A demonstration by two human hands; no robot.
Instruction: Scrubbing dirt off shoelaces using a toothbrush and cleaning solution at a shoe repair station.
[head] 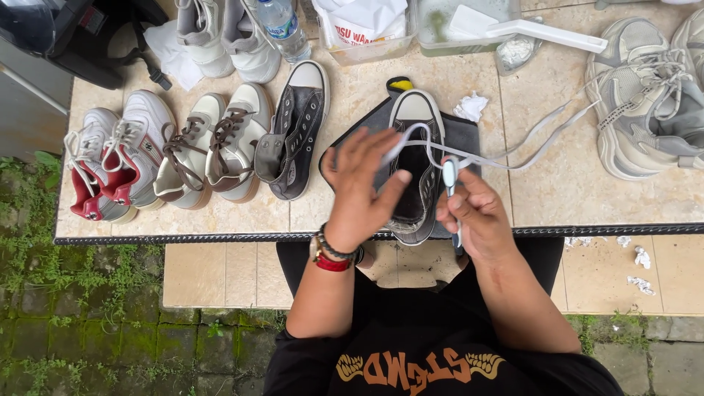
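A tiled table [557, 198] fills the upper frame, lined with shoes. At centre, the left hand [363, 187] and right hand [473, 216] each pinch a white lace [513, 158] over a black sneaker [416, 158].

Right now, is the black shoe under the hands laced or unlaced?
Mostly unlaced: the white lace trails loose across the table, off the black shoe; the right hand holds one end.

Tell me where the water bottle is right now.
The water bottle lies at the table's far edge, top centre-left of the head view, between the white high-tops and a clear tub.
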